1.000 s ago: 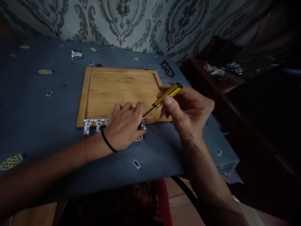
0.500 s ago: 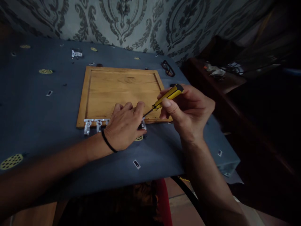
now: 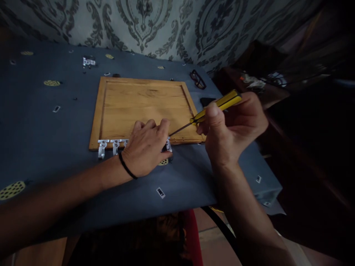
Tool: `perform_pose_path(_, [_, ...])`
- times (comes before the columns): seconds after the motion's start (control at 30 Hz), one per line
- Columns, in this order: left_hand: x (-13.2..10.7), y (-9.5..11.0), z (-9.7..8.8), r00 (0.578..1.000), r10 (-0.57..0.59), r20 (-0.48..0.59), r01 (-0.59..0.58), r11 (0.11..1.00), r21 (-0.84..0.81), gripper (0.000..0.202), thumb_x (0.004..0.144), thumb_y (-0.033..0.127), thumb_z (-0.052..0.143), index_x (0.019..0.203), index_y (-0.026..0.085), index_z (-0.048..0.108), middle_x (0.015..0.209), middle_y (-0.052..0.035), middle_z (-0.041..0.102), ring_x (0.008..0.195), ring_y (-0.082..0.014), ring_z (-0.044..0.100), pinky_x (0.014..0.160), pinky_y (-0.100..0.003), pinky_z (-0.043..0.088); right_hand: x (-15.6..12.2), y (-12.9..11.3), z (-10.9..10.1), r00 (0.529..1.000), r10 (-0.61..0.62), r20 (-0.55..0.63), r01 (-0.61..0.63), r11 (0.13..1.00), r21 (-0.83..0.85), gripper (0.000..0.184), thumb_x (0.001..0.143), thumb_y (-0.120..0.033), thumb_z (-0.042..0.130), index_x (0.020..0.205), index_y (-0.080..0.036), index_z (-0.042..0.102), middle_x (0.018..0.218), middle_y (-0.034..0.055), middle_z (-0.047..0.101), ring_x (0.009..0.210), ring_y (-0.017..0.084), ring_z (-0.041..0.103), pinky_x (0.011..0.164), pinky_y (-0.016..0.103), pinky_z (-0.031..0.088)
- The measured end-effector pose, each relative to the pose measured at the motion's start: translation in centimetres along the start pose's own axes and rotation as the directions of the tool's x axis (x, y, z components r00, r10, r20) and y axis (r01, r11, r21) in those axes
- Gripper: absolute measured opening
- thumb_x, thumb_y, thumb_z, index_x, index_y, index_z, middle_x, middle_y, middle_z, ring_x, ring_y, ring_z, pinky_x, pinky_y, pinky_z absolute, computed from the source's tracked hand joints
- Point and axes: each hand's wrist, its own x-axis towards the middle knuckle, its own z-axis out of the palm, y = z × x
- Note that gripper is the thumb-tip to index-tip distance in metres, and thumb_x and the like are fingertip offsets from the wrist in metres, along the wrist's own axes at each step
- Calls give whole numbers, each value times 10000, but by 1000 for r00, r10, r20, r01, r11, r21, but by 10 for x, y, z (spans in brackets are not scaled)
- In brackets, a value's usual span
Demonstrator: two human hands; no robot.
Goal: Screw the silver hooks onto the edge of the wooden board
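Note:
A framed wooden panel lies flat, with several metal hinges in a row along its near edge. My left hand, with a black band at the wrist, is closed over this edge, its thumb and index finger at the rightmost hinge. My left palm hides some of the row. In my right hand is a yellow and black screwdriver, slanting down to the left. Its tip is at the rightmost hinge, close to my left index finger; whether it sits in a screw cannot be made out.
A blue patterned cloth covers the table. One loose hinge lies at the back left. Glasses and a black object are right of the panel. Beyond the table's right edge, a dark surface holds clutter.
My right hand has shifted right and slightly up with the screwdriver, and more of the shaft shows. My left hand stays at the hinge.

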Motion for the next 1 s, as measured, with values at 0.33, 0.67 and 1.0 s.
perform_pose_path(0.33, [1, 1, -1, 1000, -2, 13, 2, 1000, 15, 587, 843, 354, 770, 1266, 140, 425, 1074, -99, 697, 1100, -302, 595, 883, -395, 366, -3, -1, 4, 996, 54, 67, -56, 998, 36, 374, 739, -450, 842, 724, -241, 532, 612, -96, 581, 380, 45, 516, 321, 175, 379])
perform_pose_path(0.67, [1, 2, -2, 1000, 0, 27, 0, 1000, 23, 570, 845, 369, 771, 1242, 129, 440, 1106, -110, 687, 1108, -310, 594, 886, -407, 367, -3, -3, 4, 990, 86, 111, -91, 995, 49, 371, 699, -451, 873, 717, -247, 564, 619, -84, 601, 404, 63, 533, 339, 196, 434])
perform_pose_path(1.0, [0, 0, -1, 1000, 6, -4, -6, 1000, 10, 570, 835, 349, 775, 1246, 144, 438, 1110, -109, 691, 1103, -304, 591, 881, -399, 371, -2, -3, 2, 979, 101, 178, -113, 992, 58, 311, 660, -368, 913, 748, -254, 637, 657, -70, 637, 434, 75, 558, 369, 207, 467])
